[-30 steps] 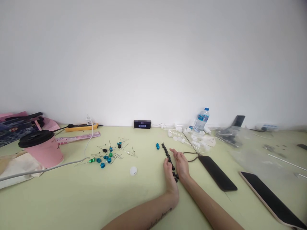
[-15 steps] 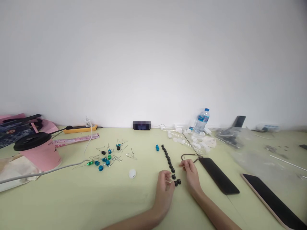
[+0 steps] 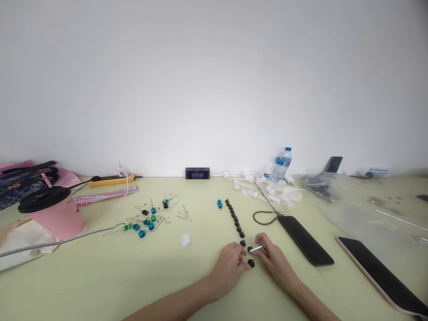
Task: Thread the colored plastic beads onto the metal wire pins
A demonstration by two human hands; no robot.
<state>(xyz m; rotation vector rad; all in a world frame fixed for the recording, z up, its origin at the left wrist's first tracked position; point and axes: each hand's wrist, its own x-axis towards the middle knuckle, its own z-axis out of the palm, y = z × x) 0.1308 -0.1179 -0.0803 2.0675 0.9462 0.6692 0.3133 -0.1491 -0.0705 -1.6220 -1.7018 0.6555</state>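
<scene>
My right hand (image 3: 273, 259) is closed in a pinch on a thin, shiny metal pin (image 3: 257, 248). The pin's left end meets a small black knob-shaped piece (image 3: 250, 250); whether it goes into the piece I cannot tell. Close by on the left, my left hand (image 3: 230, 266) has its fingers bent and apart from the thumb. That thumb's tip touches another black knob-shaped piece (image 3: 251, 263) lying nearer to me. Beyond the hands, a row of similar black pieces (image 3: 236, 220) runs away across the table, with blue pieces (image 3: 220, 203) left of its far end.
Blue, green and black pieces with metal pins (image 3: 147, 220) lie scattered on the left, near a white disc (image 3: 185, 240) and a pink cup (image 3: 58, 214). Two phones (image 3: 306, 240) lie on the right. White parts (image 3: 274, 194) and a water bottle (image 3: 281, 165) are behind.
My right hand has come nearer and a little to the right; the metal pin now shows clearly at a black piece. My left hand has shifted right, and the two nearest black pieces now lie apart.
</scene>
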